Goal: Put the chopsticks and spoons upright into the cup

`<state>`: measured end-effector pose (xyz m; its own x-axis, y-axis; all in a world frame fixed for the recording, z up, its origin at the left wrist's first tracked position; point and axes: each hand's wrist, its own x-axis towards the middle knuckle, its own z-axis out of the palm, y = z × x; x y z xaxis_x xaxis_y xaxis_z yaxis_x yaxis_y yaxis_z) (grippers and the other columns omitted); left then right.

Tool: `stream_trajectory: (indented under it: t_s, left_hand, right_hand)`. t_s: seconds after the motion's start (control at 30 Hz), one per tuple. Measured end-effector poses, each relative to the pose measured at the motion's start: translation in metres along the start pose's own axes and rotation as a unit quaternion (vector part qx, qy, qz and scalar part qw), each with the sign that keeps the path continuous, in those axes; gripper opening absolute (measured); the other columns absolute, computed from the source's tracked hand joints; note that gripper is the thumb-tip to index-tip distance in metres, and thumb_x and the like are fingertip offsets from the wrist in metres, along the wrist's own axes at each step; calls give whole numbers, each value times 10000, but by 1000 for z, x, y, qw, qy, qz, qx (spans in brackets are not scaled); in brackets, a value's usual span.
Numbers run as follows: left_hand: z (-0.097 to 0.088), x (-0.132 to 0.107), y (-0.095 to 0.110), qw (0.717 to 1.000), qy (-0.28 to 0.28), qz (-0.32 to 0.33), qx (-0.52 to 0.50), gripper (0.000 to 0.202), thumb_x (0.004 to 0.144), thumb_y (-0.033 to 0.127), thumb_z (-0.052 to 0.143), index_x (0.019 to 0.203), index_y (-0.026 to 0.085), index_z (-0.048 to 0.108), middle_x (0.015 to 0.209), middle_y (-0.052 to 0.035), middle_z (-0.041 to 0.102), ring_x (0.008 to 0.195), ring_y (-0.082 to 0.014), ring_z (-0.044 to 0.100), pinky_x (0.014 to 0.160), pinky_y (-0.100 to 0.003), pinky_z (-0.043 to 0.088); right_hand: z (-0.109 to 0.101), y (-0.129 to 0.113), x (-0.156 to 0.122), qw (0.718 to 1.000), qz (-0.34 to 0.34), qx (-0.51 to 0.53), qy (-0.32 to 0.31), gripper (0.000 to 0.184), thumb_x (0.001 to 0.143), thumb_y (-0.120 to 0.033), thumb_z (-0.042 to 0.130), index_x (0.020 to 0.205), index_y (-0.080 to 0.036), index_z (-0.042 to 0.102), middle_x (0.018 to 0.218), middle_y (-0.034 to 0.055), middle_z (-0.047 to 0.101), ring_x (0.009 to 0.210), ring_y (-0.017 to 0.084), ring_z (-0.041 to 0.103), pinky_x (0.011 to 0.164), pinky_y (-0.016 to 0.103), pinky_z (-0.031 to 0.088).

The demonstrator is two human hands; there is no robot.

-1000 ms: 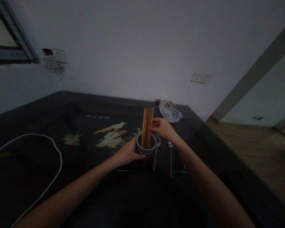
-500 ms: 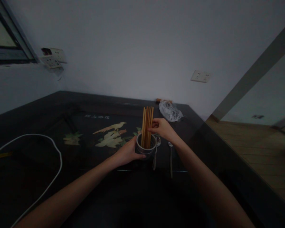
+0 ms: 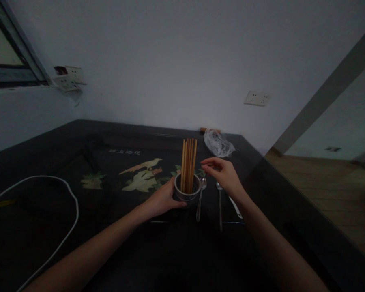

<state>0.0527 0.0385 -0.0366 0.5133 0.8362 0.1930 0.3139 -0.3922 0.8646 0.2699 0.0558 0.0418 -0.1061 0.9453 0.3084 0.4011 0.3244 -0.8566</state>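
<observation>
A round metal cup [image 3: 187, 197] stands on the dark table, with a bunch of wooden chopsticks [image 3: 188, 166] upright in it. Wrapped round the cup's left side is my left hand [image 3: 164, 195], its thumb across the front. My right hand [image 3: 220, 170] hovers just right of the chopsticks, apart from them, fingers loosely bent and holding nothing. Beside the cup lies a metal spoon [image 3: 200, 200], and a second spoon [image 3: 220, 207] is farther right. Partly hidden under my right wrist is a pale handle [image 3: 235, 207]; its other end is out of sight.
A crumpled clear plastic bag [image 3: 218, 142] lies near the wall, by a brown roll-like object [image 3: 204, 129]. On the left a white cable [image 3: 76, 198] curves over the table [image 3: 124, 251], whose top bears a bird and flower picture. Sockets [image 3: 257, 98] sit on the wall.
My right hand has let go of the chopsticks and moved right and slightly down, uncovering the pale handle. My left hand keeps its hold on the cup.
</observation>
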Motion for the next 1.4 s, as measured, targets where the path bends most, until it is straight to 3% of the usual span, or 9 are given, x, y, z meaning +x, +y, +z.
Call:
stream_trajectory:
  t_s: [0.17,0.47,0.73,0.97,1.17,1.33,1.4]
  left_hand:
    - [-1,0,4,1000,-2,13,6,836,627,288,777,1342,203,353,1336,-107,502,1236,-294,463,1070,-479,326]
    - [-10,-1,16,999,-23,-19,39,768,639,312,764,1303,205,393,1302,-115,527,1206,-291,499,1045,-488,364]
    - [-47,-3,45,988,53,-30,143,693,681,393,691,1271,169,404,1289,-144,535,1159,-262,544,994,-456,422]
    - [-55,-11,86,964,121,8,238,335,821,433,532,1067,209,577,1070,-63,675,972,-230,637,894,-420,503]
    - [-31,-25,97,950,70,89,292,227,868,348,478,985,242,641,997,-34,706,930,-217,655,859,-388,524]
    - [18,-33,100,941,-2,147,305,233,899,237,434,1015,246,636,937,-23,713,846,-182,669,771,-319,534]
    - [40,-28,104,937,-49,139,316,237,909,227,420,1037,237,620,947,-32,708,846,-191,667,754,-324,530]
  right_hand:
    - [-19,11,-37,997,54,13,55,276,705,-382,661,869,-160,678,761,64,692,655,175,631,578,287,496]
    - [-44,48,-99,990,128,-37,56,282,741,-460,614,753,-186,679,717,64,691,651,201,635,577,292,490]
    - [-52,56,-104,987,124,-85,52,265,785,-431,557,759,-194,673,700,46,678,652,200,638,590,289,479]
    - [-57,57,-104,983,95,-136,74,251,807,-408,520,780,-203,662,727,53,700,650,205,643,585,295,468]
    - [-57,53,-106,979,65,-177,75,215,829,-357,507,770,-209,650,729,42,690,636,188,621,588,288,445]
    - [-58,52,-109,977,53,-200,55,188,846,-311,510,769,-206,645,750,40,688,663,186,620,616,283,443]
    - [-58,51,-110,976,53,-204,50,176,851,-296,512,783,-205,646,761,38,688,678,187,623,629,280,442]
